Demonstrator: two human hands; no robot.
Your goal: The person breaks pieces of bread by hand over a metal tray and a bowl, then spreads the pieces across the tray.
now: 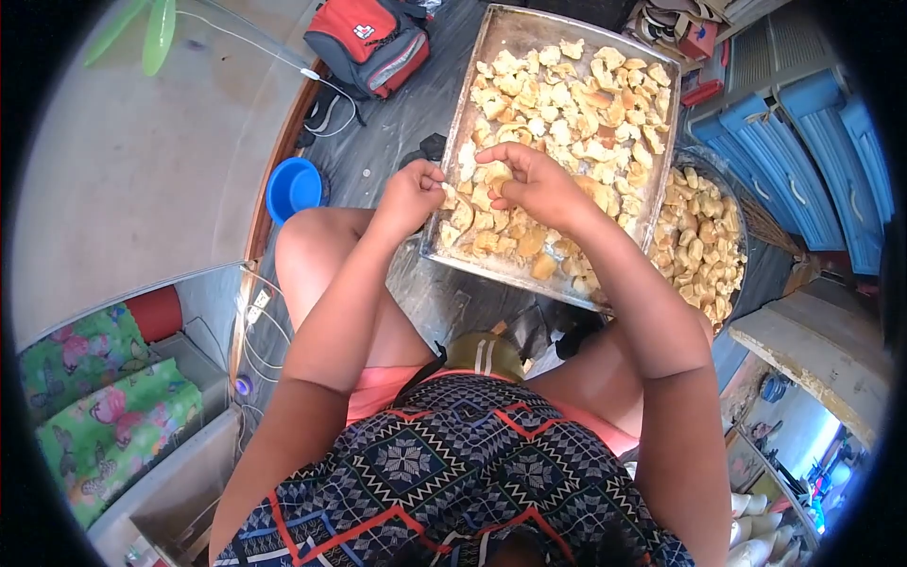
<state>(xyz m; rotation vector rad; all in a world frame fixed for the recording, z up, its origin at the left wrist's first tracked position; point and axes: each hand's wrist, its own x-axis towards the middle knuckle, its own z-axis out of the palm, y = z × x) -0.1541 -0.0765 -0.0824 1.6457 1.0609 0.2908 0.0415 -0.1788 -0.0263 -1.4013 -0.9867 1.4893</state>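
A large metal tray in front of me carries many torn pieces of bread, pale inside with golden-brown crust. At the tray's left edge, my left hand is closed in a pinch on a small piece of bread, partly hidden by the fingers. My right hand reaches over the tray, its thumb and fingers curled round another piece of bread. More pieces lie directly beneath both hands.
Right of the tray stands a round container heaped with bread chunks. Blue drawers are beyond it. A blue basin and a red-grey backpack sit on the floor at left, with a white cable nearby.
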